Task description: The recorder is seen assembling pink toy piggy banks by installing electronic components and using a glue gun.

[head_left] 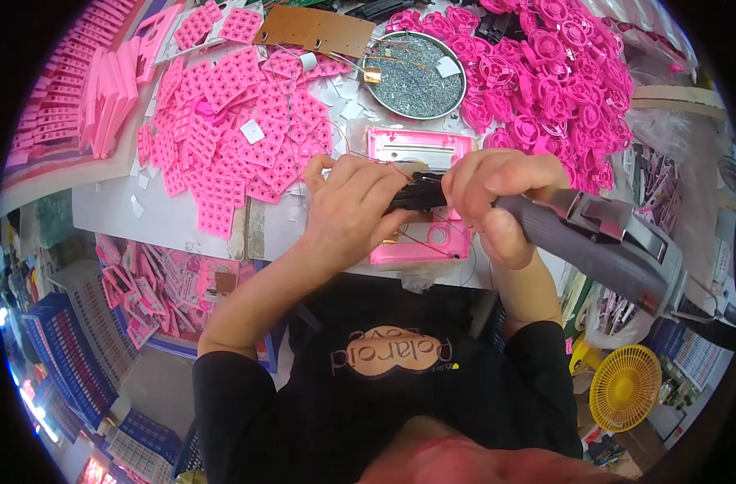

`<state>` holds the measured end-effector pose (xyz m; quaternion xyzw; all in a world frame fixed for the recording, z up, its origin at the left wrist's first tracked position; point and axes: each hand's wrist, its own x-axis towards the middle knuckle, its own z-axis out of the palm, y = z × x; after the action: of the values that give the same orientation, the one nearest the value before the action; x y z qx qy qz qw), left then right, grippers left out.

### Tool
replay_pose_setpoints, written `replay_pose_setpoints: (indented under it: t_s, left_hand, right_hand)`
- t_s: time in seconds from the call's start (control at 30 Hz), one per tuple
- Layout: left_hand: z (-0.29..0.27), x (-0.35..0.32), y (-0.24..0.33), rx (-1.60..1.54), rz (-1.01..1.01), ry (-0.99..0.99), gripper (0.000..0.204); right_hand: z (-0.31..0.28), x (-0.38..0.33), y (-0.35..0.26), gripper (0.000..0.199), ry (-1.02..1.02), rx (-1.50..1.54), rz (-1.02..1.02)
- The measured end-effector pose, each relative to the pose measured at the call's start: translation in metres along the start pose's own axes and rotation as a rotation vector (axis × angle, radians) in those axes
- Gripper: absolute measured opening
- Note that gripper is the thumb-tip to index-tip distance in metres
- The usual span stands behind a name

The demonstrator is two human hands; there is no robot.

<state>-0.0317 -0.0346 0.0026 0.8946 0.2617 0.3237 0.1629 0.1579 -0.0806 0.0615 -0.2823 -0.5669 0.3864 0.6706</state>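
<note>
A small black part [417,196] sits above a pink rectangular housing [420,198] at the desk's [110,206] near edge, pinched by the left hand [348,214]. The right hand [497,202] grips a grey electric screwdriver [602,242]. Behind lie pink keypad sheets [231,129], pink reels [553,73] and a round tin of screws [412,74]

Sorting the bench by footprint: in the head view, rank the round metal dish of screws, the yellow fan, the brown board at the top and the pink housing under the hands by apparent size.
1. Pink housing, partly hidden by the hands.
2. Round metal dish, brown board and yellow fan look alike; fisheye bending near the rim leaves their order unsure.
</note>
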Motion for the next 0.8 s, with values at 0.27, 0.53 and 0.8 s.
replay_pose_setpoints:
  t_s: [0.27,0.53,0.8]
  left_hand:
    - [-0.002,-0.001,0.0,-0.021,-0.023,0.006,0.056]
    - [0.004,-0.005,-0.002,-0.059,-0.037,0.038,0.05]
    - [0.006,-0.006,-0.001,-0.076,-0.002,0.073,0.043]
  right_hand:
    - [0.0,0.006,0.003,0.031,-0.063,-0.064,0.001]
    - [-0.001,0.007,0.002,0.025,-0.129,-0.045,-0.033]
    - [-0.001,0.018,0.005,0.023,-0.297,-0.167,-0.091]
